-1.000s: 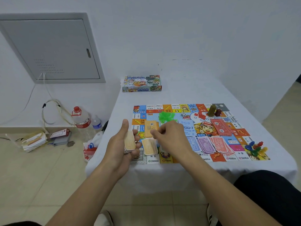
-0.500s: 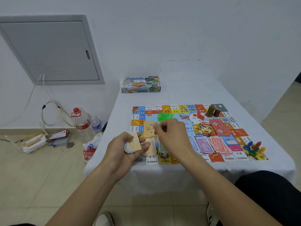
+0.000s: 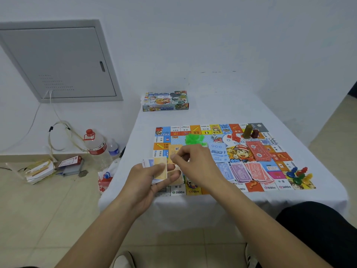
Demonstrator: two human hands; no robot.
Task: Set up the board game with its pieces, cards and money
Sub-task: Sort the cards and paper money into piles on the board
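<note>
The left hand (image 3: 148, 182) holds a thick stack of paper play-money notes (image 3: 159, 169), with an orange note on top and the thumb across it. The right hand (image 3: 195, 163) is just beside it, its fingers (image 3: 173, 158) pinched near the top of the stack. Both hands are above the near left corner of the colourful square game board (image 3: 270, 151), which lies on the white-covered surface (image 3: 231, 105). On the board are a pile of green plastic houses (image 3: 194, 139), red notes (image 3: 257, 150), purple notes (image 3: 240, 172) and coloured pawns (image 3: 298, 176) at its near right corner. The colourful cardboard game box (image 3: 165, 101) stands at the far left corner of the surface.
</note>
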